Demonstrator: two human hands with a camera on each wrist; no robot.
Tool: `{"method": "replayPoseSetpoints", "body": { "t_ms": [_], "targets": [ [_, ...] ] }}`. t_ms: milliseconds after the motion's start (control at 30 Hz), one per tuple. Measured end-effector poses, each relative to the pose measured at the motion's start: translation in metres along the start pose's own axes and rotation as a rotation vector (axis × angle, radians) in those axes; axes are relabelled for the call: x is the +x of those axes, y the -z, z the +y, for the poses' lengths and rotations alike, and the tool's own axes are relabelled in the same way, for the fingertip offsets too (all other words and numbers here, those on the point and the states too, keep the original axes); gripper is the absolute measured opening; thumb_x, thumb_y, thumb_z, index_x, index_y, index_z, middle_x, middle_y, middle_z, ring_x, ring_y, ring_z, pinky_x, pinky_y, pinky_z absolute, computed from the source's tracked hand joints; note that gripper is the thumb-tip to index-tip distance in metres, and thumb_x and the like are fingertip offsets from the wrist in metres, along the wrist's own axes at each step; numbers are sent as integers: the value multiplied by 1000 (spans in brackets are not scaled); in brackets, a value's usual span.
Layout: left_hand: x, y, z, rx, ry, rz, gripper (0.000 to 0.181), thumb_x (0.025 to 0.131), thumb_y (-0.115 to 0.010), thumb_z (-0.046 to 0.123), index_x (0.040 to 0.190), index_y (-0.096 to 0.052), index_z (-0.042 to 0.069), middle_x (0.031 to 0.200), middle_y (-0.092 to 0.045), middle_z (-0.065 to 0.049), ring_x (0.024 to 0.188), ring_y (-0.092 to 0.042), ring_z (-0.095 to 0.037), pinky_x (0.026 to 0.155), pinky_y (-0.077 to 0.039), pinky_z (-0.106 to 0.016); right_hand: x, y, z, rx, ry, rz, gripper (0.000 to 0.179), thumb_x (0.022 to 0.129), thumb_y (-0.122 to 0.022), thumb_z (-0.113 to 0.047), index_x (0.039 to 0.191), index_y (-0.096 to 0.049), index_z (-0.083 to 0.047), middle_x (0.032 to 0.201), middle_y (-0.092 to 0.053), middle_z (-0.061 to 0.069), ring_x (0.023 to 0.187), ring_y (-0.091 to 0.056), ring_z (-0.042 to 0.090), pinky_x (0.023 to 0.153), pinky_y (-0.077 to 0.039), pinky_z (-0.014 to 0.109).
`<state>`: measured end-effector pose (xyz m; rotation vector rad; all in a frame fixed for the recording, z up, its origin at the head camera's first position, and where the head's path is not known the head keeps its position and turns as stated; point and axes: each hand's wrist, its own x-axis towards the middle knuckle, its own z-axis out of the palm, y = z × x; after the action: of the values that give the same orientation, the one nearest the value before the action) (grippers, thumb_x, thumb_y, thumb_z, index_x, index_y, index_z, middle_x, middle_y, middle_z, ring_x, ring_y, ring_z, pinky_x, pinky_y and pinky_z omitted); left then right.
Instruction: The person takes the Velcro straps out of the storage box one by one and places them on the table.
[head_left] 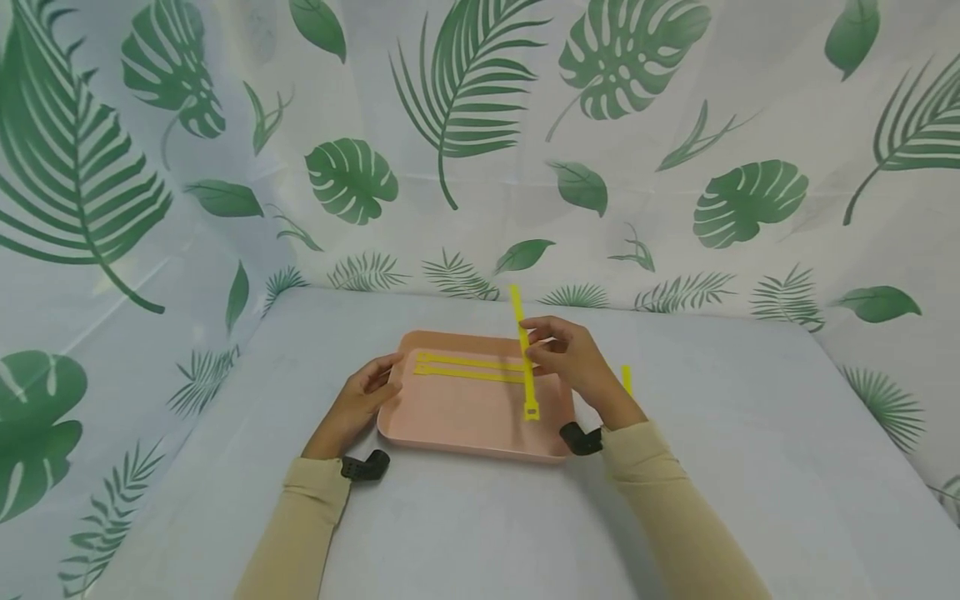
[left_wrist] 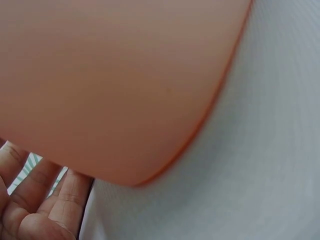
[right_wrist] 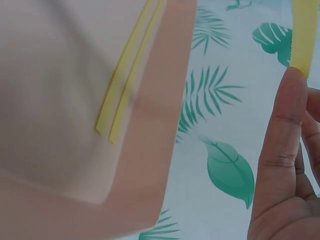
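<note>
A shallow pink tray [head_left: 457,421] rests on the table. My left hand [head_left: 356,404] holds its left rim, and in the left wrist view the fingers [left_wrist: 37,187] reach to the tray's edge. Over the tray's right part, my right hand [head_left: 573,358] pinches a yellow cable tie [head_left: 529,387] near its middle. That tie stands near upright in the head view, its slotted head pointing down. In the right wrist view, the thumb meets the tie [right_wrist: 302,40]. Two more yellow cable ties [head_left: 468,375] lie side by side along the tray's far side, their right ends hidden behind the right hand.
Another yellow strip [head_left: 627,379] shows to the right of the tray, partly covered by the right wrist. A pale cloth covers the table [head_left: 465,533]. Behind it hangs a white curtain [head_left: 495,225] printed with green leaves.
</note>
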<state>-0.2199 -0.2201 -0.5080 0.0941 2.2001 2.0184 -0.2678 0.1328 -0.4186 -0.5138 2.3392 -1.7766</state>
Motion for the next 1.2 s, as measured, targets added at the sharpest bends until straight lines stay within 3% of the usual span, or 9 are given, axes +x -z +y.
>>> {"method": "replayPoseSetpoints", "body": {
  "t_ms": [300,633,1200],
  "targets": [
    [0,1,-1,8,-15,15,59,110,-60,7,164,-39,-1,169,-39,-25,158,-36,-39,108,-45,-17,-9,13,1,17,6,8,42,102,-67,3,143,-60,11,114,-63,14,90,-68,9,79,-65,30],
    [2,-3,-1,13,-18,12,60,109,-61,7,164,-39,-2,168,-40,-25,156,-38,-40,108,-45,-18,-27,36,6,-25,-20,28,42,103,-68,2,143,-60,10,115,-62,20,89,-70,10,79,-64,29],
    [-2,-2,1,-18,-15,5,59,111,-59,7,165,-38,-1,169,-38,-26,157,-36,-40,105,-46,-14,-46,62,18,-35,-33,66,43,103,-67,0,144,-58,12,114,-61,14,90,-70,10,79,-64,29]
  ]
}}
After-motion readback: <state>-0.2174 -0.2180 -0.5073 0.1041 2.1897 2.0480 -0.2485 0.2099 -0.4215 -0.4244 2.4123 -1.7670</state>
